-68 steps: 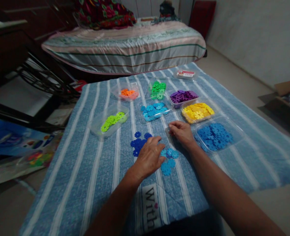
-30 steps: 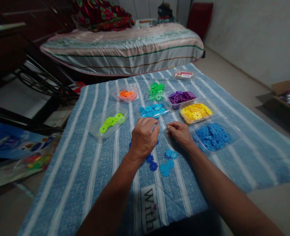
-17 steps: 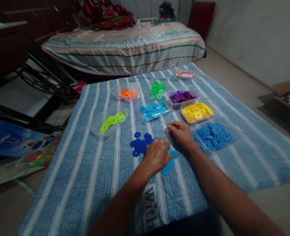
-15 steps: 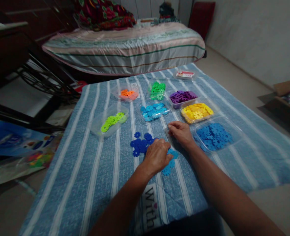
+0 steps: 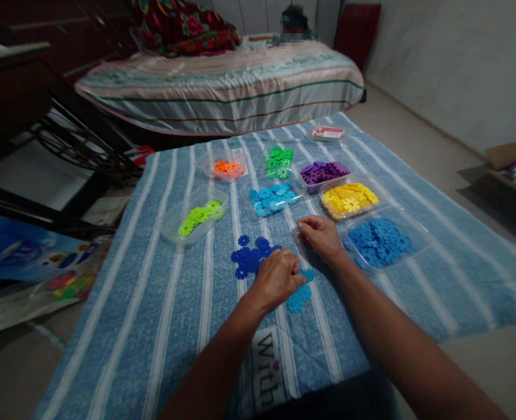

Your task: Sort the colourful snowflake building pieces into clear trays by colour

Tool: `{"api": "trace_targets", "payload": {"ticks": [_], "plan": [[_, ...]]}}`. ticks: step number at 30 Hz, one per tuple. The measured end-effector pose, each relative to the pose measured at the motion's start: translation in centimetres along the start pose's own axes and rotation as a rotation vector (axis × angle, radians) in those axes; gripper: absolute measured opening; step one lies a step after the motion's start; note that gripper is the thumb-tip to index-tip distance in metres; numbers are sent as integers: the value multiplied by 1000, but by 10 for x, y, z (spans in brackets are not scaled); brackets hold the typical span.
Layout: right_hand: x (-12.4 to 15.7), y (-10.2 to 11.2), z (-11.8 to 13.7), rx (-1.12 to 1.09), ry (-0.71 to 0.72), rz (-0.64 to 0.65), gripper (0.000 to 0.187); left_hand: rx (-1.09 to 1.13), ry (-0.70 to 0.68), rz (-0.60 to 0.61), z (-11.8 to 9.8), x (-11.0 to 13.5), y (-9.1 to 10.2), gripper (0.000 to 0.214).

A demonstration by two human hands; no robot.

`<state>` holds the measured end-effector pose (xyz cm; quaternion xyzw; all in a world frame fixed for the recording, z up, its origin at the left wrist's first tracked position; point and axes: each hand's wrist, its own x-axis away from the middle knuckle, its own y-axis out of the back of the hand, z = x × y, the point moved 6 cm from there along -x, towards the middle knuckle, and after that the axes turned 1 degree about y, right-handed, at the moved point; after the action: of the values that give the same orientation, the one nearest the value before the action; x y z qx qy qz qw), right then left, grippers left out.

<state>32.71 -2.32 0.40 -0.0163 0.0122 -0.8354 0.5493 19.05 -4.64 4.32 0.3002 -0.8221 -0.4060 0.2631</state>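
Note:
My left hand (image 5: 278, 277) is low over the cloth, its fingers curled down between a pile of dark blue notched discs (image 5: 251, 258) and a small group of light blue notched discs (image 5: 298, 297). The back of the hand hides what its fingertips touch. To the right, my right hand (image 5: 321, 236) rests with thumb and fingers pinched together; anything between them is too small to make out. Beside that hand stands a clear tub of medium blue discs (image 5: 379, 240). Behind it is a tub of yellow pieces (image 5: 349, 199).
Farther back are tubs of light blue (image 5: 273, 198), purple (image 5: 323, 175), green (image 5: 279, 160) and orange pieces (image 5: 228, 169). A tub of lime green pieces (image 5: 200, 217) stands left. A labelled clear box (image 5: 328, 133) sits at the far edge of the striped cloth (image 5: 170, 326).
My left hand has drawn its fingers in slightly, and more of the light blue discs shows beside it. My right hand stays in nearly the same place.

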Motion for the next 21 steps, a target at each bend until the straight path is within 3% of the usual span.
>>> {"api": "trace_targets", "payload": {"ticks": [8, 21], "plan": [[-2, 1, -1, 15, 4, 1, 17, 254, -35, 41, 13, -1, 9, 23], [-2, 1, -4, 33, 3, 3, 20, 244, 1, 25, 20, 2, 19, 31]]}}
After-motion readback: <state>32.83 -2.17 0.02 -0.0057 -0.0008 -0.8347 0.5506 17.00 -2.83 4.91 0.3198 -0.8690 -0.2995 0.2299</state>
